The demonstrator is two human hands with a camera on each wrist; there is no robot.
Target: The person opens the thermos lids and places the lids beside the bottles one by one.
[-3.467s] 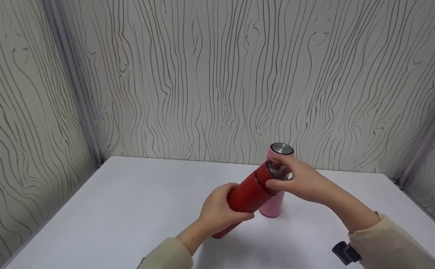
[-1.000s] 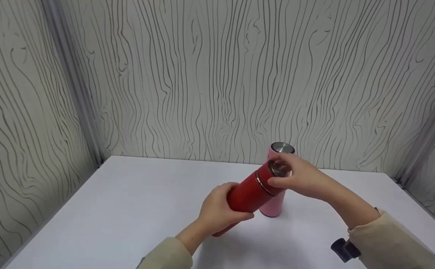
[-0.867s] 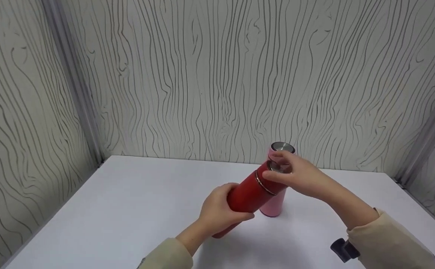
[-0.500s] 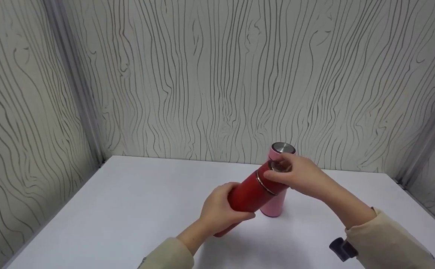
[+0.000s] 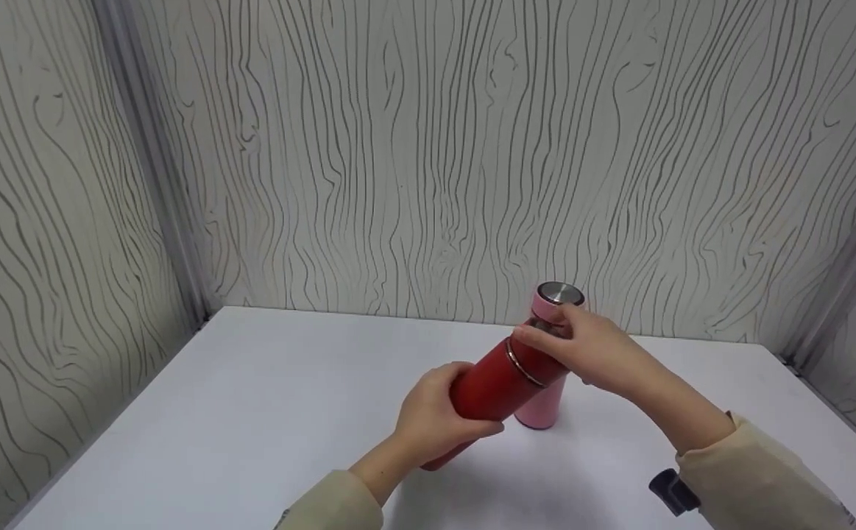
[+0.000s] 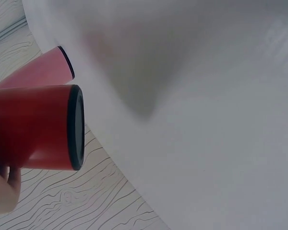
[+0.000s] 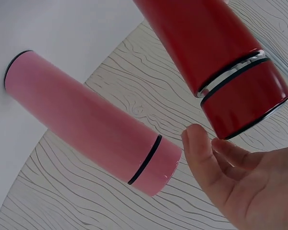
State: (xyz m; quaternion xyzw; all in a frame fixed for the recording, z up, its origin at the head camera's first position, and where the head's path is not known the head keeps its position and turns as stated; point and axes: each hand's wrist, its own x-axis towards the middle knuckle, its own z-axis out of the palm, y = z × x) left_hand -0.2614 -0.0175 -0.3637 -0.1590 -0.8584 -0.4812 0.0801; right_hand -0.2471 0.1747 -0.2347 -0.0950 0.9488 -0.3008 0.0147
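A red thermos flask (image 5: 488, 388) is tilted above the table, its lid end up and to the right. My left hand (image 5: 429, 416) grips the body around its middle. At the upper end my right hand (image 5: 608, 355) holds the red lid (image 7: 247, 100), thumb on the near side and fingers at the far side. A shiny metal band (image 7: 234, 74) shows in the gap between lid and body. Behind it a pink thermos flask (image 5: 543, 407) stands upright, its silver-topped cap on. In the left wrist view the red flask's dark-rimmed base (image 6: 77, 127) points right.
The white table (image 5: 273, 390) reaches back to a wood-grain patterned wall (image 5: 398, 169). Side panels with the same pattern close in the left and right. A dark strap piece (image 5: 673, 492) hangs at the right sleeve.
The gap between lid and body has widened since the earliest frame, baring the metal band. My right thumb has shifted up along the lid. My left hand keeps its grip, and the pink flask stays put.
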